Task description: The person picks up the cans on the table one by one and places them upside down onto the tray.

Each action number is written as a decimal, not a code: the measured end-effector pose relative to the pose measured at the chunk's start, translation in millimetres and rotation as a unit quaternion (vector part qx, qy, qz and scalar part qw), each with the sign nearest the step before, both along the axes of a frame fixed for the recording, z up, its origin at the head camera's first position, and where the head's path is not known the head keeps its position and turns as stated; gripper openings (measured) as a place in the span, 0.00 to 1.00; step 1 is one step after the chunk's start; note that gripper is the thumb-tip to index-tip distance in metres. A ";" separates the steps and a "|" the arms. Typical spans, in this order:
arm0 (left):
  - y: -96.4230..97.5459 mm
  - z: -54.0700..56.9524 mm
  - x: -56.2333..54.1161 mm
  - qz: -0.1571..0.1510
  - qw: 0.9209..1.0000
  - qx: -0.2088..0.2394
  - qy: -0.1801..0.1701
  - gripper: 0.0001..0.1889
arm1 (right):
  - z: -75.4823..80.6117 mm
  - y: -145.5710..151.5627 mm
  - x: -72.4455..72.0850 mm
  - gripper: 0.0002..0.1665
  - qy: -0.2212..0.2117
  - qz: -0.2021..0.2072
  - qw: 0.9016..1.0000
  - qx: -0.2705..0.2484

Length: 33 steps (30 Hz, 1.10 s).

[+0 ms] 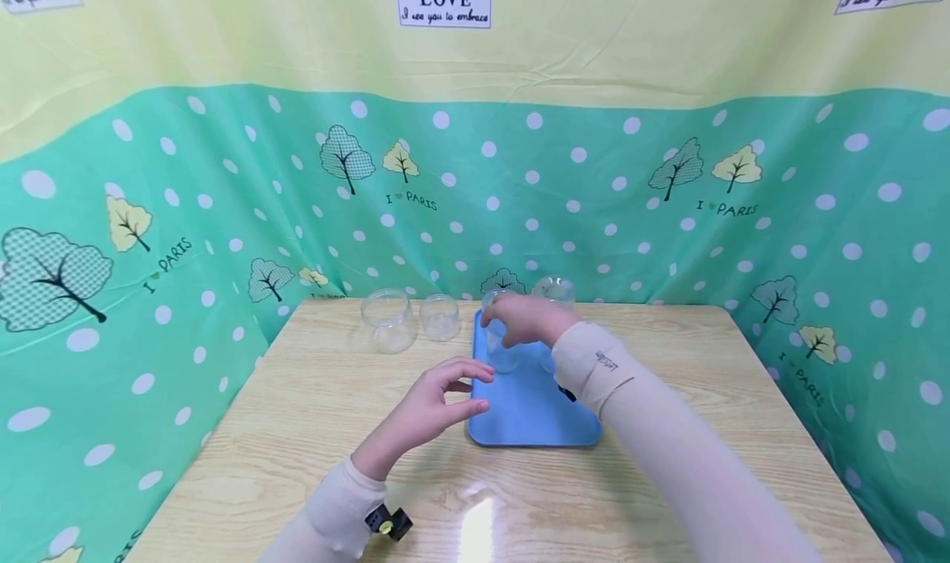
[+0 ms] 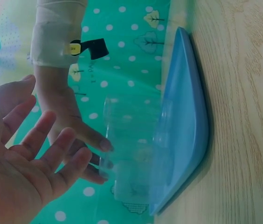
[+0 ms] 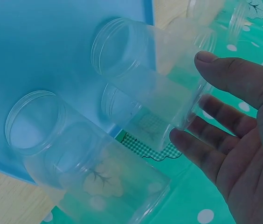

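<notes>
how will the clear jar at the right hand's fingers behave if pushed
The clear jar looks stiff and probably light, given its thin walls. Being taller than wide, it may tip if the right hand pushes high. Its smooth sides could feel slippery.

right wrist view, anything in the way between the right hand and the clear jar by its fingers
Nothing visible does. The right hand has its fingers round the end of the clear jar facing away from the blue tray, with nothing in between. Another jar stands to one side on the tray.
</notes>
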State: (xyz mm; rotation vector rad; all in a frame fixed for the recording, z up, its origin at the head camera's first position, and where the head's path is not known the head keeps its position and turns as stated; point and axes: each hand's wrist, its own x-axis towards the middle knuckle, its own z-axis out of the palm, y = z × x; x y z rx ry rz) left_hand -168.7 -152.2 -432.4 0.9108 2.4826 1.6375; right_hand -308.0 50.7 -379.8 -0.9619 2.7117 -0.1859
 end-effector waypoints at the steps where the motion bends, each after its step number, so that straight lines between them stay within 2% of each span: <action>1: -0.1 0.2 0.2 0.001 1.000 -0.001 -0.001 0.15 | -0.7 -0.5 -0.4 0.31 -0.001 0.001 1.000 0.000; 25: 1.3 0.1 1.1 0.003 1.000 -0.009 -0.001 0.15 | -5.6 -3.0 2.7 0.30 0.014 -0.010 1.000 0.015; 33: 3.4 -1.6 3.0 -0.017 1.000 -0.011 0.007 0.14 | -3.3 -4.3 1.6 0.31 -0.005 -0.015 1.000 0.013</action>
